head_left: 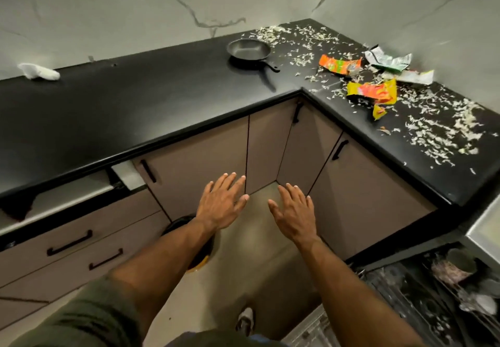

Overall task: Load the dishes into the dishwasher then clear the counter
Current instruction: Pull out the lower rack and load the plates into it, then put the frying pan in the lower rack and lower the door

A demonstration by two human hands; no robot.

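Note:
A small black frying pan point(249, 50) sits on the black counter point(140, 103) near the inner corner, handle pointing toward me. Torn snack wrappers point(371, 93) and several pale food scraps point(435, 127) litter the counter's right wing. At the bottom right the open dishwasher rack point(422, 300) holds a dark cup point(460, 261) and other dishes. My left hand point(221, 204) and right hand point(293, 212) hover side by side below the counter edge, in front of the cabinet doors, fingers straight and spread, holding nothing.
A white crumpled cloth point(39, 72) lies at the counter's far left by the wall. A dark bin point(200, 244) stands on the floor under my left forearm. Brown cabinets and drawers point(81, 238) line the corner; a drawer point(67, 198) at left is partly pulled out.

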